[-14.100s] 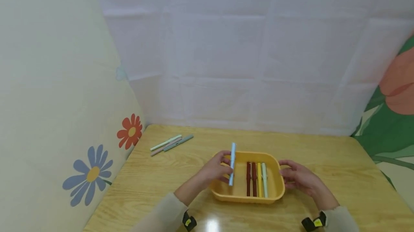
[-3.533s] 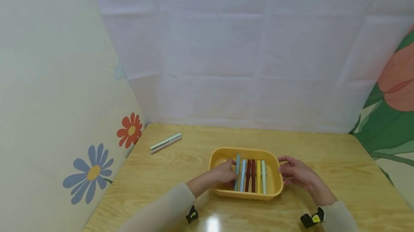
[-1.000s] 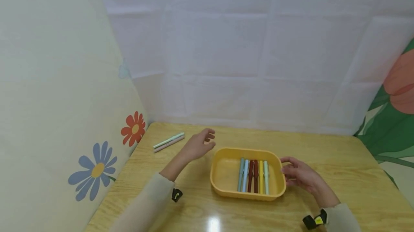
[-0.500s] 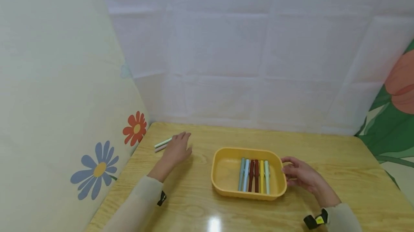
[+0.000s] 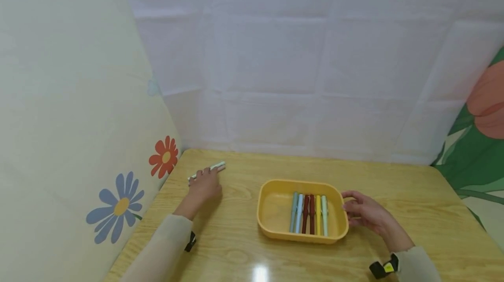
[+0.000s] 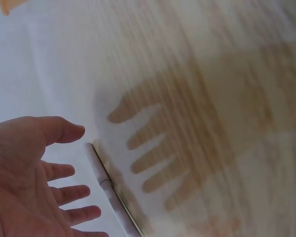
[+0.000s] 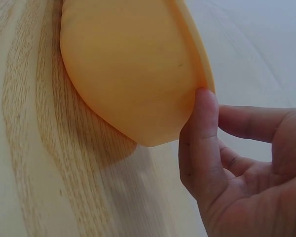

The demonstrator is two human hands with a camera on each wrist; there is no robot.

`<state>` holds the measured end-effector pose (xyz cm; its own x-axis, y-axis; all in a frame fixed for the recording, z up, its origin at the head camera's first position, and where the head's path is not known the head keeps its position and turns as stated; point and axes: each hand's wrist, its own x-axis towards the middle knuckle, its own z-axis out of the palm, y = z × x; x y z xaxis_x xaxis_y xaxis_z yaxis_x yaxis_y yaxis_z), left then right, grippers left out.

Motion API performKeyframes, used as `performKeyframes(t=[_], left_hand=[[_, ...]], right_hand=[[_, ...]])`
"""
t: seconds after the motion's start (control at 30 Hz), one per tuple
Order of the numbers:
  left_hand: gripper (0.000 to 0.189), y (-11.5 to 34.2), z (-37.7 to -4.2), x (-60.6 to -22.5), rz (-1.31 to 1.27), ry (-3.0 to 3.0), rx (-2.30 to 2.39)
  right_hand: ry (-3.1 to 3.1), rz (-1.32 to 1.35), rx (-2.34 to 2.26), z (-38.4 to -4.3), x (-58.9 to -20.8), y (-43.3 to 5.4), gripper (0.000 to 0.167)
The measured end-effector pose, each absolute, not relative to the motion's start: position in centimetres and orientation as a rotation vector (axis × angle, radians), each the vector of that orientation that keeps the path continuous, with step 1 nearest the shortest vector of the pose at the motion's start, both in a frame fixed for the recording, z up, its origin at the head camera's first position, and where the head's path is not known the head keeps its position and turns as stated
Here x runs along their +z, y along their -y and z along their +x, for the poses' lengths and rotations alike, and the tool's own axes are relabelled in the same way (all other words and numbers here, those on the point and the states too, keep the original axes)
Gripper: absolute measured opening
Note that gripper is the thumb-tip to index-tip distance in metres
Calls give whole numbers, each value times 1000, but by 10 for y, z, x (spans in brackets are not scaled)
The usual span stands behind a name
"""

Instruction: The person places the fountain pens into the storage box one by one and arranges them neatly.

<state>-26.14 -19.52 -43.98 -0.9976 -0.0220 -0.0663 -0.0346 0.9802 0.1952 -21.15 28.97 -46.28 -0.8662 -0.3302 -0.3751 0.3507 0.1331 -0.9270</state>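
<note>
My left hand [image 5: 204, 186] is over two pens at the table's back left, one pale green [image 5: 218, 165], one pinkish [image 5: 222, 168]. In the left wrist view its fingers are spread and straight, apart from the pale pen [image 6: 101, 172] beside them. At the right end of a yellow tray [image 5: 275, 212], my right hand [image 5: 366, 214] pinches the rim; the tray's outer wall [image 7: 128, 74] fills much of the right wrist view. Inside the tray, side by side, lie a grey-blue pen [image 5: 293, 212], a light blue pen [image 5: 299, 213], two dark red pens [image 5: 312, 214], a yellow pen [image 5: 318, 214] and a pale green pen [image 5: 324, 215].
The wooden table [image 5: 236, 247] is bordered by a white cloth [image 5: 275, 76] at the back. A flower-printed panel [image 5: 118, 120] rises on the left, and another printed panel [image 5: 480, 142] on the right.
Earlier, the left hand put the light blue pen, then the grey-blue pen from the table, into the tray. It has since moved left to the two remaining pens. The right hand stays at the tray.
</note>
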Motion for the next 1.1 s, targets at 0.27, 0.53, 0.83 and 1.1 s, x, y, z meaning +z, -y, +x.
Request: performKeyframes(t=[0.27,0.53,0.83,1.1], left_hand=[[58,203,-263,-447,-10,-3079,262],[51,210,-266,-451,-3,-3097,297],[39,214,-273,-452,-5,-3126,236],[38,216,-275,-454,14,-3115,321]], right_hand=[[-1923,8,-1793,-212,-466,-290,53],[-1917,-35,-1797,-212,-467,-292,52],[-1920,-18,-1790,-213,-467,-291,51],[-1914,-19,-1792,-214,-468,-292,51]])
